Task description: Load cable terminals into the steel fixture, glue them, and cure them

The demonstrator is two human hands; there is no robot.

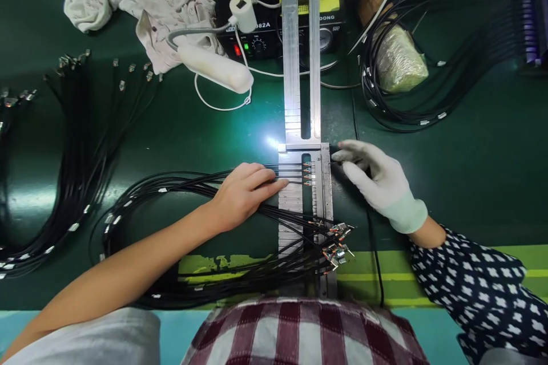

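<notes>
My bare left hand (246, 191) lies over several black cables, its fingers stretched toward the slotted metal fixture (290, 202). The index fingertip rests at a cable on the fixture's left edge. Several cable ends (307, 174) with stripped, coppery tips sit side by side across the slot. Below them, a loose bunch of cables ends in metal connectors (338, 248) lying over the fixture's right rail. My right hand (377, 177), in a white glove, hovers just right of that rail. Its thumb and fingers are apart, with nothing clearly seen between them.
Behind the fixture stands a black control box (268, 40) with a dial and lit switches. A white lamp (216, 68) shines toward the fixture. Crumpled cloths (166, 5) lie at the back left. Cable bundles lie left (79, 142) and right (381, 102), beside a wrapped block (400, 60).
</notes>
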